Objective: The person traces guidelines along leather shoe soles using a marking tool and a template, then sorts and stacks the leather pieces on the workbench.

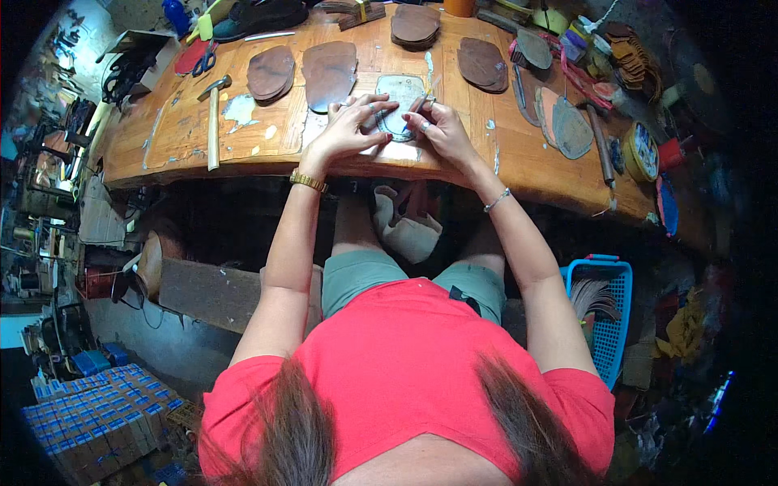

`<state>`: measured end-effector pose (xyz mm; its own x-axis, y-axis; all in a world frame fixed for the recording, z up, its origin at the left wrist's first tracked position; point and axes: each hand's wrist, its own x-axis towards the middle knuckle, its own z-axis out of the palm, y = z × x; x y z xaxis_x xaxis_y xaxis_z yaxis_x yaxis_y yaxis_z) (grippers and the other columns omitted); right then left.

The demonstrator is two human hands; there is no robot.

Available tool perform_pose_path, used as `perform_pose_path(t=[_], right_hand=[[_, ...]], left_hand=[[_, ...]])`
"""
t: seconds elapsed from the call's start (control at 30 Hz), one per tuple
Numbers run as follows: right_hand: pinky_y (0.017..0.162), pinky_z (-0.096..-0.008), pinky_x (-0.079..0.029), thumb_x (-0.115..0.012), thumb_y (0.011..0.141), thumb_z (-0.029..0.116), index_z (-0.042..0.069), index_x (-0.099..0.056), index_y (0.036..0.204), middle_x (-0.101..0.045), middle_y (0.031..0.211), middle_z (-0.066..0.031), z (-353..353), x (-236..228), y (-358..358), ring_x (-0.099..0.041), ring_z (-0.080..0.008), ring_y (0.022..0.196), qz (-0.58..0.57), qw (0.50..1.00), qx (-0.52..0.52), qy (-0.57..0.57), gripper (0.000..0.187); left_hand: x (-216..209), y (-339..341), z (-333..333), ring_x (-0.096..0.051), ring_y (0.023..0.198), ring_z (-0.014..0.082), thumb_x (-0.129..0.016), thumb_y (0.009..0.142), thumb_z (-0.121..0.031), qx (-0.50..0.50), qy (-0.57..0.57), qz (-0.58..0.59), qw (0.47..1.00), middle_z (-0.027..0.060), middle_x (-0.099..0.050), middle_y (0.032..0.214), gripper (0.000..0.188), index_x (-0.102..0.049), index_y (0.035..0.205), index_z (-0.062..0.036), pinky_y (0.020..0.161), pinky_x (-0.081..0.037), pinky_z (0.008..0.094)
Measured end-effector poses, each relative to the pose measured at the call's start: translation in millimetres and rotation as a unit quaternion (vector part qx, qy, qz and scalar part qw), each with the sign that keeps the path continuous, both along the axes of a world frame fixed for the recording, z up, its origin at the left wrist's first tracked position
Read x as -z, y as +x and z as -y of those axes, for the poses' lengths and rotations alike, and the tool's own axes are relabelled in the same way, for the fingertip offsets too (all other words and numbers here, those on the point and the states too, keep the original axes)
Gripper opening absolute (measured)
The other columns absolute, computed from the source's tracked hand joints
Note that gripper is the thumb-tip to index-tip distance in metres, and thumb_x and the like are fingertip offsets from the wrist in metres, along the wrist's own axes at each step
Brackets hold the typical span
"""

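On the wooden table before me lies a pale grey-green rounded piece [400, 87], with a dark outline near its edge. My left hand [350, 130] rests across its left side, fingers spread and pressing lightly. At its right side my right hand [442, 134] is closed around a slim pen [407, 127] with a blue tip, which points down at the piece. The fingers partly hide the pen. Stacks of brown leather pieces lie beyond my hands: one stack [330, 73] just behind my left hand, another stack [271, 73] farther left, and one [483, 65] to the right.
A hammer [214, 130] and scissors [205, 58] lie on the left of the table [182, 142]. At the right are a wooden-handled tool [600, 146], a grey oval piece [573, 130] and a round tin [640, 151]. A blue basket [612, 324] stands below, right of my legs.
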<state>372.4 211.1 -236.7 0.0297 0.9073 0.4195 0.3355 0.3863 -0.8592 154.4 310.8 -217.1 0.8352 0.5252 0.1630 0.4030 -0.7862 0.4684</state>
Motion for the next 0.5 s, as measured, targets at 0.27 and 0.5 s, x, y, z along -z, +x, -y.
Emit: perform_pose_path(t=[0.27,0.5], right_hand=[[0.067,-0.0371,-0.051,-0.066,0.095,0.013,-0.007,-0.066,0.095,-0.070,0.083,-0.0197,1.7,-7.9,-11.6,-0.066,-0.0227,0.073,0.131,0.987,-0.014,0.091,0.020],[0.065,-0.0320,-0.050,-0.062,0.099,0.011,-0.005,-0.065,0.094,-0.066,0.075,-0.0098,-6.5,0.4,-3.3,-0.061,-0.0122,0.070,0.053,0.998,-0.007,0.010,0.017]], left_hand=[[4.0,-1.5,-1.4,-0.040,0.139,0.0284,-0.069,0.085,-0.045,0.000,0.007,0.004,1.000,-0.0018,-0.044,0.154,0.064,-0.053,0.145,-0.0306,0.107,-0.022,0.0554],[3.4,-0.9,-0.2,-0.041,0.138,0.0270,-0.070,0.085,-0.046,0.007,-0.007,0.025,1.000,0.0001,-0.048,0.152,0.065,-0.052,0.145,-0.0278,0.105,-0.023,0.0519]])
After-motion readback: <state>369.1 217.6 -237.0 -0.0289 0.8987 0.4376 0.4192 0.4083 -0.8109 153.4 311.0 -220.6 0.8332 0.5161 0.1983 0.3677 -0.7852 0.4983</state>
